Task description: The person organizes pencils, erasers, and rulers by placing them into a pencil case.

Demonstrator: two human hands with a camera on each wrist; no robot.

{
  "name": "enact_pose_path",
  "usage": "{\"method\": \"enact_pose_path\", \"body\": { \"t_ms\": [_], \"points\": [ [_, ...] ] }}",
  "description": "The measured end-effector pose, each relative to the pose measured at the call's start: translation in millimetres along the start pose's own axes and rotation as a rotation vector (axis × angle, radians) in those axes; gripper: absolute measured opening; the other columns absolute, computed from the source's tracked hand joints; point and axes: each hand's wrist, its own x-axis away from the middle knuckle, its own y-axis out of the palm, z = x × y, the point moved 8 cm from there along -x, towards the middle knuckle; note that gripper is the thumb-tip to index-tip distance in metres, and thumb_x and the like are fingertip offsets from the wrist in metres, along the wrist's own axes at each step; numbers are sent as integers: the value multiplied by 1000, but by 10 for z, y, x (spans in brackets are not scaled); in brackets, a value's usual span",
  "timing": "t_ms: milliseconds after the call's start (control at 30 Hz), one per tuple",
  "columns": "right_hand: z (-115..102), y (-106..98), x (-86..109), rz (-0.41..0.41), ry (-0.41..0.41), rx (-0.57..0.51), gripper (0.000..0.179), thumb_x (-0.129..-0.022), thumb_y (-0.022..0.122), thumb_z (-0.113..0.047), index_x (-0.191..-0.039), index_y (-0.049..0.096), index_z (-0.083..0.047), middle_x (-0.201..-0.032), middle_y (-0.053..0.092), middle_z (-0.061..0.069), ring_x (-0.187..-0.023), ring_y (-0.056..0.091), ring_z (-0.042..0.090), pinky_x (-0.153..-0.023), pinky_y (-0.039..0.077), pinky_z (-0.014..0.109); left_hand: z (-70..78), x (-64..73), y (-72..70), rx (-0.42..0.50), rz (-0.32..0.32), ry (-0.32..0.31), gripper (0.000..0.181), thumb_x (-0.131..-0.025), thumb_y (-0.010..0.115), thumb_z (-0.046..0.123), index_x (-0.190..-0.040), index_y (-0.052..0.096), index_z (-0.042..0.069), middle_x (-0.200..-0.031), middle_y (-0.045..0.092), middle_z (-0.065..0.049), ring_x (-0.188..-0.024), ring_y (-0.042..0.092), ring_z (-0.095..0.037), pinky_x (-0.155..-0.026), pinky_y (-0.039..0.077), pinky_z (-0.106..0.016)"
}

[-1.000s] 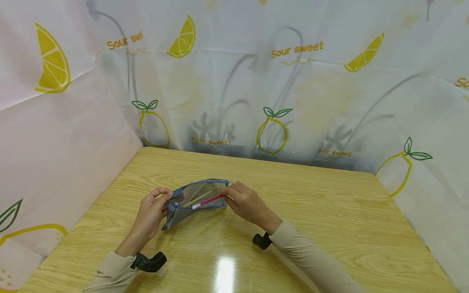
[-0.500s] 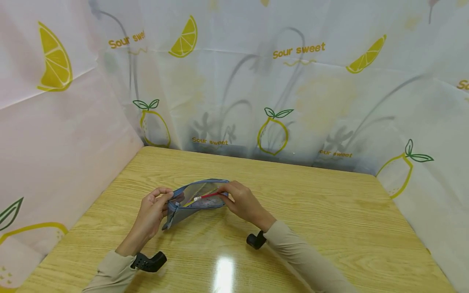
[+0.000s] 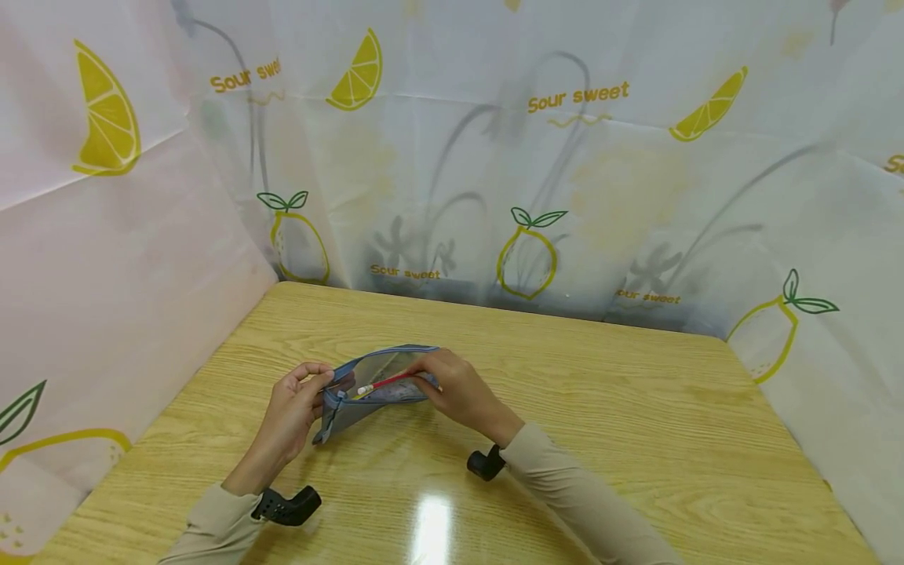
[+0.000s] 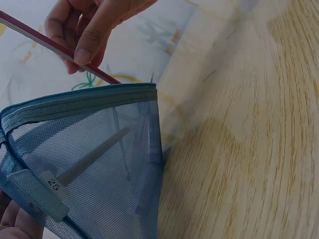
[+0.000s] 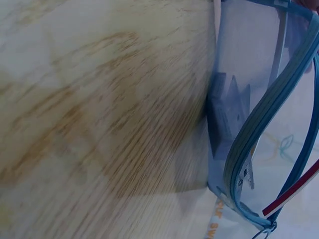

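A blue mesh zip pencil case (image 3: 349, 421) stands with its mouth unzipped. My left hand (image 3: 288, 410) grips its left end, thumb over the rim. Between thumb and fingers my right hand (image 3: 462, 394) pinches a red pencil (image 3: 390, 381) with a white eraser end, held over the mouth. In the left wrist view the pencil (image 4: 47, 42) slants down to the case's far corner, its lower end hidden behind the rim. Through the mesh show a slim stick-like item (image 4: 94, 155) and, in the right wrist view, a small block (image 5: 227, 119) and a clear marked piece (image 5: 244, 174).
The case is on a wood-grain table (image 3: 600, 408). Printed lemon cloth (image 3: 452, 157) forms walls behind and at the sides. A black camera mount sits on the left wrist (image 3: 289, 506) and another on the right wrist (image 3: 486, 463).
My right hand has moved left over the case's mouth, carrying the red pencil; its eraser end rose inward over the front rim, then shifted left. The left hand keeps its grip in place.
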Motion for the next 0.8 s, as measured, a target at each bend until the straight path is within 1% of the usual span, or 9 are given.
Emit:
{"method": "enact_pose_path", "body": {
  "t_ms": [133, 233, 300, 400, 600, 700, 800],
  "points": [
    [-43, 12, -38, -3, -21, 5, 17, -86, 73, 0, -99, 66, -5, -94, 67, 4, -89, 62, 16, -78, 49, 22, 1, 0, 0, 0, -1, 5, 8, -101, 53, 11, -97, 58, 6, -76, 69, 3, -58, 57, -4, -53, 46, -18],
    [-49, 28, -55, 0, -27, 7, 17, -84, 74, 1, -98, 66, -5, -93, 67, 5, -88, 62, 17, -78, 49, 22, 9, 1, 10, -3, -18, 12, 9, -101, 52, 11, -97, 58, 5, -79, 70, 1, -63, 62, -5, -55, 49, -19],
    [-45, 51, -59, -6, -32, 7, 19, -83, 75, 2, -98, 66, -5, -93, 67, 5, -88, 63, 17, -79, 50, 23, 5, 3, 14, -3, -26, 8, 9, -101, 53, 11, -97, 58, 5, -77, 69, 1, -60, 60, -4, -53, 47, -19],
    [-39, 94, -58, -30, -35, 19, 19, -83, 75, 3, -99, 66, -4, -93, 67, 5, -88, 64, 17, -79, 50, 24, 1, 9, 19, -10, -36, 1, 8, -101, 54, 11, -96, 59, 7, -76, 68, 2, -59, 58, -4, -52, 46, -19],
    [-10, 204, -59, -109, -24, 60, 15, -86, 73, -1, -98, 66, -7, -92, 66, 4, -86, 64, 16, -76, 51, 22, 3, 19, 51, -35, -61, -1, 9, -101, 55, 12, -95, 59, 7, -76, 69, 1, -63, 62, -5, -55, 48, -20],
    [-9, 249, -69, -132, -36, 102, 15, -85, 74, -2, -97, 66, -7, -91, 66, 3, -85, 64, 16, -76, 50, 20, 10, 21, 54, -52, -64, 5, 10, -101, 55, 13, -96, 58, 5, -74, 68, 1, -61, 60, -5, -54, 47, -20],
    [-21, 270, -84, -139, -53, 158, 15, -84, 75, -1, -96, 67, -8, -90, 67, 2, -85, 65, 15, -75, 51, 20, 22, 22, 52, -70, -65, 16, 12, -101, 55, 14, -98, 58, 2, -74, 67, 1, -60, 58, -5, -54, 46, -20]
  ]
}}
